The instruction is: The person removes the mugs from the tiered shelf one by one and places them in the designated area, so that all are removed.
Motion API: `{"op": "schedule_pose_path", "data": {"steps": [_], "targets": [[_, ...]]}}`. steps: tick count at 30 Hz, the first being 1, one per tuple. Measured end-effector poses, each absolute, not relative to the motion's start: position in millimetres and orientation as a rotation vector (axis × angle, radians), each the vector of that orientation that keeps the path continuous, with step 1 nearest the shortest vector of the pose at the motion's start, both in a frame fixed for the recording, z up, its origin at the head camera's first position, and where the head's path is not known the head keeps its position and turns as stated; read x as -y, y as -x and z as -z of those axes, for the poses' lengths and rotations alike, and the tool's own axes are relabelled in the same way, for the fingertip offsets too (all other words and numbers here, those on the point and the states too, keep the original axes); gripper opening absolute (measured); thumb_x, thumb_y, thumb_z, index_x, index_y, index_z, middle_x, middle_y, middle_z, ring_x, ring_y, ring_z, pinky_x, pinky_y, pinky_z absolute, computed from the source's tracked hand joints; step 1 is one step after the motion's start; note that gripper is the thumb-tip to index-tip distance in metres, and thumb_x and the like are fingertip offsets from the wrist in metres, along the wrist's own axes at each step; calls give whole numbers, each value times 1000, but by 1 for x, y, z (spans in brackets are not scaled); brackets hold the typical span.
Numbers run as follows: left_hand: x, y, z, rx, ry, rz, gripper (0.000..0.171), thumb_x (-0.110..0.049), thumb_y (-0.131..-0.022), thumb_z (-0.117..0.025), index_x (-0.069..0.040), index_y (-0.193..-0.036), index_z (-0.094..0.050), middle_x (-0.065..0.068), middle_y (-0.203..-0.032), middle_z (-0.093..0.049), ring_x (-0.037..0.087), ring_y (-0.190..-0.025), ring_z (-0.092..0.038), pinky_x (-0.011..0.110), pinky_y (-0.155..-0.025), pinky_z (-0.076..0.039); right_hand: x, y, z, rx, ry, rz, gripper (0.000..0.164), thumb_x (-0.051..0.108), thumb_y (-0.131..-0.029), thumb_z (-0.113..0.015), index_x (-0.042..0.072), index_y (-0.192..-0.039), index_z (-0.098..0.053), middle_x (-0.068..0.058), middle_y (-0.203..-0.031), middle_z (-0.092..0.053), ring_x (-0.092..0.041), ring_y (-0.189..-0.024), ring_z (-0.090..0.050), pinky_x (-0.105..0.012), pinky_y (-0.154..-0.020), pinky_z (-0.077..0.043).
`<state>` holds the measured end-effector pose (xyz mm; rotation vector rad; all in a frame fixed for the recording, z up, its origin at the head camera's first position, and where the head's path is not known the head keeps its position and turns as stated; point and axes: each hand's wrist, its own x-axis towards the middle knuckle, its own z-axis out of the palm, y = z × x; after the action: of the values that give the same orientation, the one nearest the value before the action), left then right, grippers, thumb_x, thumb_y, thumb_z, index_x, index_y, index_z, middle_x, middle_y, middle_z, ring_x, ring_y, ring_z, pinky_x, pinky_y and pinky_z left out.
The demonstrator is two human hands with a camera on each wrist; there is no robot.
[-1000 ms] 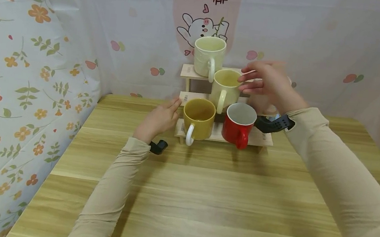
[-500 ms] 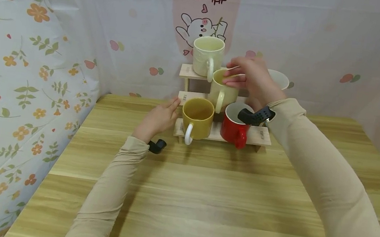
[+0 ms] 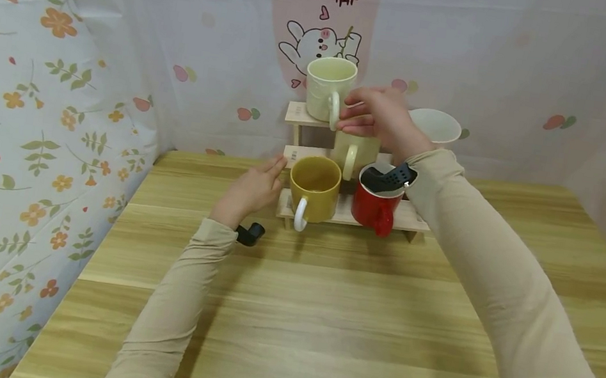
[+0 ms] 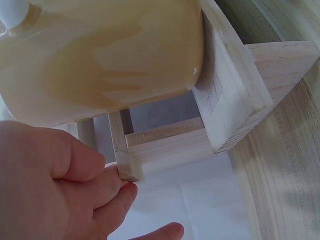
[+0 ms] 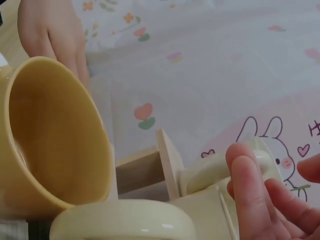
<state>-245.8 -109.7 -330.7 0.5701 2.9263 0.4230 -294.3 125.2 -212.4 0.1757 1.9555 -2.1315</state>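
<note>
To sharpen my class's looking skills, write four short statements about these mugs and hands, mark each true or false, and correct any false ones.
1. The mustard mug has a white handle. True.
2. The red mug stands on the top shelf. False: the red mug is on the lowest shelf.
3. The left hand is at one end of the wooden rack. True.
4. The right hand holds the red mug. False: the right hand is near the uppermost mug.

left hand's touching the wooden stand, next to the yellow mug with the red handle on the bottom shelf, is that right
Not quite: the handle of the yellow mug is white, not red, as the head view shows. The rest stands: the left hand touches the wooden stand, next to that mug on the bottom shelf.
</note>
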Motion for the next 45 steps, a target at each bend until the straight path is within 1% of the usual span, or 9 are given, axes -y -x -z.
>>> {"op": "schedule_pose_path", "data": {"steps": [3, 7, 10, 12, 15, 18, 21, 30, 45], "targets": [[109, 245, 331, -2921, -564, -432, 55, -22, -101, -24, -11, -154, -16, 6, -161, -14, 38, -140, -30, 46, -115, -29, -122, 295, 214, -1958, -165, 2109, 26, 14, -94, -54, -1, -116, -54, -14, -92, -64, -22, -60, -70, -27, -56, -59], [108, 245, 332, -2922, -555, -449, 55, -22, -101, -25, -13, -154, -16, 4, -161, -13, 38, -140, -29, 46, -116, -28, -116, 295, 214, -1991, -135, 2070, 33, 18, -95, -54, -1, -121, -54, -21, -114, -61, -19, -59, -69, -26, -57, -59], [108, 245, 332, -2931, -562, -456, 55, -22, -101, -25, -13, -154, -16, 5, -161, -14, 37, -139, -31, 46, -116, -29, -113, 296, 213, -2019, -101, 2030, 39, 21, -96, -53, -2, -127, -50, -24, -125, -57, -18, -58, -69, -25, -57, -58], [108, 245, 332, -2934, -564, -461, 54, -21, -101, -26, -13, -154, -17, 5, -161, -14, 37, -139, -31, 46, -116, -29, -112, 296, 213, -2029, -85, 1995, 42, 23, -97, -51, -3, -130, -47, -24, -123, -56, -18, -59, -69, -24, -57, -58], [107, 245, 331, -2941, -573, -463, 54, -21, -101, -27, -12, -154, -18, 6, -160, -16, 35, -140, -30, 44, -116, -28, -111, 296, 212, -2033, -75, 1951, 44, 24, -98, -50, -4, -131, -45, -23, -114, -59, -18, -60, -70, -24, -58, -59], [107, 246, 330, -2946, -580, -457, 54, -20, -100, -27, -11, -153, -19, 7, -160, -17, 34, -141, -29, 44, -117, -27, -109, 296, 211, -2042, -69, 1912, 41, 25, -99, -48, -4, -128, -47, -19, -103, -60, -18, -61, -70, -24, -59, -59], [107, 247, 330, -2949, -593, -459, 54, -20, -100, -27, -10, -153, -20, 8, -160, -18, 32, -142, -28, 43, -117, -26, -107, 296, 210, -2040, -79, 1904, 34, 23, -100, -46, -4, -121, -49, -18, -98, -61, -18, -61, -70, -25, -59, -59], [108, 247, 326, -2961, -599, -437, 54, -20, -101, -27, -8, -153, -21, 9, -159, -19, 34, -141, -29, 43, -117, -27, -100, 296, 207, -2084, -106, 1858, 31, 24, -102, -43, -2, -118, -49, -15, -96, -61, -17, -62, -70, -25, -61, -59], [109, 246, 330, -2933, -575, -466, 54, -21, -100, -27, -9, -153, -19, 8, -160, -17, 33, -144, -25, 43, -119, -23, -97, 295, 210, -2106, -192, 1837, 35, 27, -102, -40, 1, -125, -49, -10, -97, -59, -13, -63, -68, -20, -61, -57]]}}
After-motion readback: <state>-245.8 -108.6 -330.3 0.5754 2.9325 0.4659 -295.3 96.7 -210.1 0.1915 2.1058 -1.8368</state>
